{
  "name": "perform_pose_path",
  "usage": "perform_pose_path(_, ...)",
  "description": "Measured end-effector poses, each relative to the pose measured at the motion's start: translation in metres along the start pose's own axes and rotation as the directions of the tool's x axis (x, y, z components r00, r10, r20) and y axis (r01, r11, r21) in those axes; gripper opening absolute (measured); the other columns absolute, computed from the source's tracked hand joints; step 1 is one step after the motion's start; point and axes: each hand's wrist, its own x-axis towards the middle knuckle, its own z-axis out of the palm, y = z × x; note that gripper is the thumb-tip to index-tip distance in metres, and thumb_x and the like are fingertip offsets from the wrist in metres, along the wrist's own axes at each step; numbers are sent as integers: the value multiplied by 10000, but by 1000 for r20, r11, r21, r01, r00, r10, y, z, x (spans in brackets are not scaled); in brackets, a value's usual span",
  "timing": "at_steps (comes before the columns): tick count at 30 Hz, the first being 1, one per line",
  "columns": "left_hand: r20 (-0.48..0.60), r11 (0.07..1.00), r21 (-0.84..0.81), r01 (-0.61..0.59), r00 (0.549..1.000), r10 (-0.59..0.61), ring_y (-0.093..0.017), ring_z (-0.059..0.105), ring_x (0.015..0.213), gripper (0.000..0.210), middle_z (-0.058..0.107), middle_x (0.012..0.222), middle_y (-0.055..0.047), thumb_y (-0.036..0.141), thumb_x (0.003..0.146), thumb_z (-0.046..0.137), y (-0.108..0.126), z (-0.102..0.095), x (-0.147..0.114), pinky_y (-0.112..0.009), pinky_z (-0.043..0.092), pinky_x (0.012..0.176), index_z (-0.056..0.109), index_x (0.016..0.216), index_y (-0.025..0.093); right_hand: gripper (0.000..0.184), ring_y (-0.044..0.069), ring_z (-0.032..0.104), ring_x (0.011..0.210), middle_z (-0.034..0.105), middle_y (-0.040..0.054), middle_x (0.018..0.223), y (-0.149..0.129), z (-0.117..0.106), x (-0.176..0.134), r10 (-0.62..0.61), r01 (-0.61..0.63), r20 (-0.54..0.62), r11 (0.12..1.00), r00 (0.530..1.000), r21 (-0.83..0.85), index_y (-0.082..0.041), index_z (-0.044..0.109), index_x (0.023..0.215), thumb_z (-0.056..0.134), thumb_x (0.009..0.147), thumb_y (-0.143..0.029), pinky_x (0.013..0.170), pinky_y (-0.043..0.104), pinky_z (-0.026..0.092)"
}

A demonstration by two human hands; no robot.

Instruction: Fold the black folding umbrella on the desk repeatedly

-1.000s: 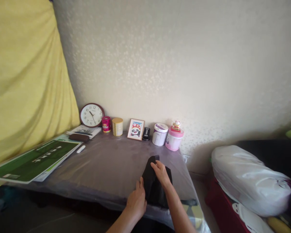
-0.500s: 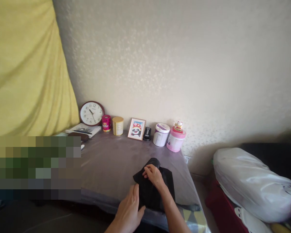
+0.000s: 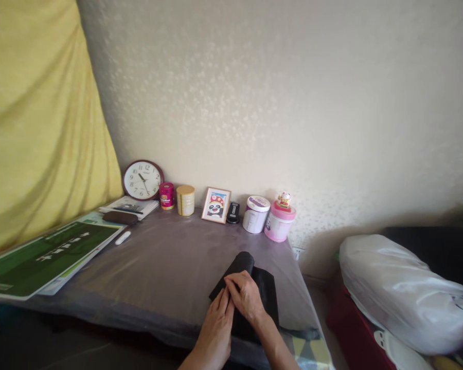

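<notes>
A black, thin, fabric-like piece (image 3: 268, 288) lies near the front right of the covered table, its far part folded or rolled over into a raised lump. I cannot tell whether it is a bag or a cloth. My left hand (image 3: 218, 321) rests along its left side, fingers stretched out and close together, the tips meeting my right hand. My right hand (image 3: 247, 298) is bent over the middle of the black piece, thumb and fingers drawn together on it. Both hands hide its near part.
A clock (image 3: 143, 180), a pink tin (image 3: 166, 196), a yellow-lidded can (image 3: 185, 201), a framed panda picture (image 3: 215, 205) and two tubs line the wall. Green printed sheets (image 3: 57, 257) cover the table's left. Right of the table stands a white stuffed bag (image 3: 405, 288) on a red box.
My left hand has moved up and right, so its fingertips now meet my right hand. My right hand has shifted slightly down, its fingers drawn closer together.
</notes>
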Motion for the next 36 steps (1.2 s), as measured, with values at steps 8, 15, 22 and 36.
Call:
perform_pose_path(8, 100, 995, -10, 103, 990, -102, -248, 133, 1377, 829, 70, 1504, -115, -27, 622, 377, 7, -5, 2, -407, 202, 1116, 166, 1408, 126, 270, 215, 465, 1193, 666, 36, 1089, 41, 5, 19, -45, 45, 7, 991, 999, -125, -251, 689, 932, 421, 902, -237, 1049, 455, 221)
perform_pose_path(15, 134, 986, -65, 152, 981, -142, -226, 102, 1382, 901, 21, 1506, -95, -63, 572, 373, 4, -4, 3, -338, 171, 1126, 109, 1412, 127, 280, 218, 439, 1210, 659, 19, 1106, 69, 13, 52, 86, -88, -20, 983, 996, -160, -254, 693, 911, 413, 897, -254, 1037, 449, 219)
perform_pose_path(22, 109, 983, -100, 154, 984, -143, -207, 121, 1381, 916, 20, 1512, -76, -59, 569, 359, 5, -2, -1, -339, 225, 1108, 97, 1419, 160, 293, 183, 566, 1055, 651, 80, 1104, 89, -2, 60, 279, -304, -191, 945, 941, -118, -185, 640, 1036, 410, 871, -261, 966, 313, 347)
perform_pose_path(36, 31, 992, -88, 92, 996, -89, -200, 122, 1381, 846, 22, 1522, -81, -55, 652, 337, 4, -3, -7, -322, 242, 1097, 63, 1423, 163, 356, 229, 644, 761, 694, 74, 793, 85, -52, -57, 596, -584, -271, 801, 756, 133, -199, 652, 840, 426, 795, -471, 609, 282, 461)
